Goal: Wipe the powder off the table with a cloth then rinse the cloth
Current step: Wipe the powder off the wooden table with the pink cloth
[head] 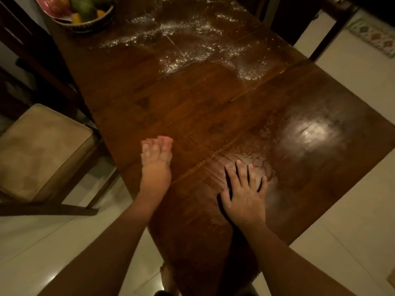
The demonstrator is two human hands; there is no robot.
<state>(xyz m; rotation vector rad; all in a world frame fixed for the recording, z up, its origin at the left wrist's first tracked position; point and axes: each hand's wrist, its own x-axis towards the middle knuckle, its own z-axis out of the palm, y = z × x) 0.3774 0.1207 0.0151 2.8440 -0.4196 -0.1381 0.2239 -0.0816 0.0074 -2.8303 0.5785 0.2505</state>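
Powder (192, 39) needs a cloth; none in view. Lower centre: right hand (245, 193) flat, fingers spread, on the dark wood worktop (213, 116). Left hand (157, 161) left of it, blurred, can't tell its grip. Cushioned chair (42, 150) at left, pale tiled floor (352, 189). Powder sits upper centre in loose white streaks: light, probably smears and drifts, so sweep inward with a bunched cloth. Fruit basket (85, 16) upper left.

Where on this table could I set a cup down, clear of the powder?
Free: the bare wood of the table between the powder and the left hand and right hand; also the shiny corner right of the right hand, though faintly smeared. Crowded: the far end, with powder streaks and a fruit basket.
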